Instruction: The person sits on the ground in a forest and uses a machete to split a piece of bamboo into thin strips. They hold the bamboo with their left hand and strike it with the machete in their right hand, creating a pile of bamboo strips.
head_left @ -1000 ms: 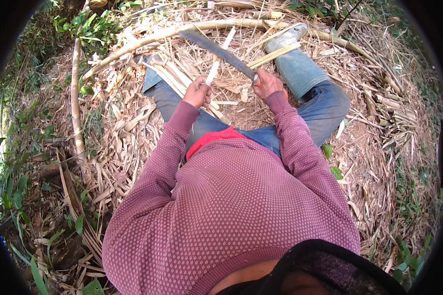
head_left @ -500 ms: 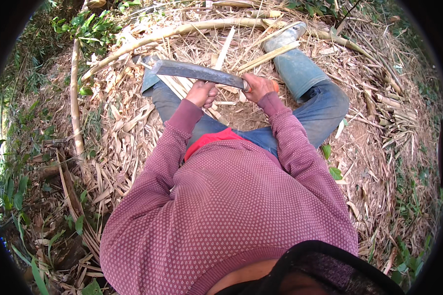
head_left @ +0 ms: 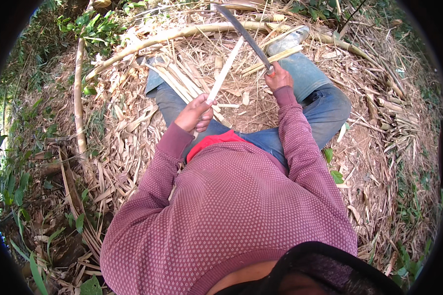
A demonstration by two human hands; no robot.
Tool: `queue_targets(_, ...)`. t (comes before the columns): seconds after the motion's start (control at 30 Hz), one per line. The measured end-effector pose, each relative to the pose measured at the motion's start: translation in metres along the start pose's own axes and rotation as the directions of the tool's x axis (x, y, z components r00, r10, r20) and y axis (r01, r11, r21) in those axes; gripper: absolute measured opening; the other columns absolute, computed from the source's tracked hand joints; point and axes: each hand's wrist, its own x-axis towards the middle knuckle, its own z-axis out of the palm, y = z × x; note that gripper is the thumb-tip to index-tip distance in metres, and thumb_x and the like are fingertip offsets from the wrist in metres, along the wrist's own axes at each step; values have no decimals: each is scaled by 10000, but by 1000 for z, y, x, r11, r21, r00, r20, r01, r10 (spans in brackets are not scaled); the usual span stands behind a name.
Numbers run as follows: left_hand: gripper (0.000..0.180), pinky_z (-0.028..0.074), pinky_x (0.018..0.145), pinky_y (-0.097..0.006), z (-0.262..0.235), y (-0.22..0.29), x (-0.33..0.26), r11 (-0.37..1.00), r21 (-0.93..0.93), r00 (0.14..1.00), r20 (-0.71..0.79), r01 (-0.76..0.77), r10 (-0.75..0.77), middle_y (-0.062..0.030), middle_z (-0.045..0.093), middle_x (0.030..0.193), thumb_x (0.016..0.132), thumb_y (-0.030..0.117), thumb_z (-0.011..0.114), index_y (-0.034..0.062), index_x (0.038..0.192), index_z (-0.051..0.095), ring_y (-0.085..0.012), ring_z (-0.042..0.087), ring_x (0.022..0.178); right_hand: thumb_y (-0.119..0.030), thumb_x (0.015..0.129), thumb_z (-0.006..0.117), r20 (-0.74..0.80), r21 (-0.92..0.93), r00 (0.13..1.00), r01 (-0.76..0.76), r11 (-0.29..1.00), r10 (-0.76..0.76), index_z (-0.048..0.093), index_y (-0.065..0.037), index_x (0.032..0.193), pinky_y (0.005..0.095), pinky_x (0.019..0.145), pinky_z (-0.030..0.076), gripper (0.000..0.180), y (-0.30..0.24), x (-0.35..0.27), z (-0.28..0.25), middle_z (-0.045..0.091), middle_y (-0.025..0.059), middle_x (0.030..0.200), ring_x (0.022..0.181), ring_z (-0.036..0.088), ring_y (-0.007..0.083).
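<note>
My left hand [head_left: 196, 114] is closed round the lower part of a pale split bamboo strip [head_left: 225, 70], which slants up and away to the right. In my right hand [head_left: 279, 78] is the handle of a machete; only a bit of orange shows at the grip. The machete [head_left: 251, 42] has a long dark blade pointing away and to the left, apart from the strip. More pale strips [head_left: 182, 81] lie across my left leg, beside the left hand. Another split piece [head_left: 270, 61] rests by my right boot.
My legs in blue jeans [head_left: 327, 110] are bent on either side of the litter-covered ground. A long curved bamboo pole [head_left: 172, 34] lies beyond my feet. An upright thin stem [head_left: 78, 98] stands at left, and a heap of cut pieces [head_left: 403, 123] lies at right.
The machete has swung from lying crosswise above my left hand to pointing away, as my right hand moved outward. My left hand has lowered slightly, and the strip is now uncovered.
</note>
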Motion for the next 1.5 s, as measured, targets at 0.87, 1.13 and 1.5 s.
queue_targets(0.87, 121, 230, 311, -182, -1, -4, 0, 991, -127, 995, 97, 34, -22, 65, 331, 553, 954, 174, 368, 84, 955, 449, -18, 255, 358, -197, 681, 651, 6, 62, 944, 330, 942, -331, 557, -153, 907, 381, 587, 501, 249, -31, -20, -13, 629, 68, 747, 699, 632, 270)
queue_targets(1.13, 116, 227, 312, -176, 8, 0, -1, 987, -155, 994, 108, 32, -16, 67, 327, 555, 953, 174, 373, 81, 954, 443, -14, 255, 359, -205, 673, 667, -1, 38, 943, 334, 942, -334, 529, -137, 875, 367, 574, 501, 254, -21, -15, -8, 626, 52, 770, 683, 631, 249)
queue_targets(1.5, 118, 229, 311, -169, 5, 2, 5, 978, -208, 993, 122, 33, -8, 68, 327, 555, 956, 169, 373, 75, 957, 444, -13, 246, 351, -202, 688, 645, -5, 34, 966, 260, 965, -260, 539, -126, 851, 380, 599, 497, 208, -26, -6, -13, 629, 74, 779, 708, 629, 270)
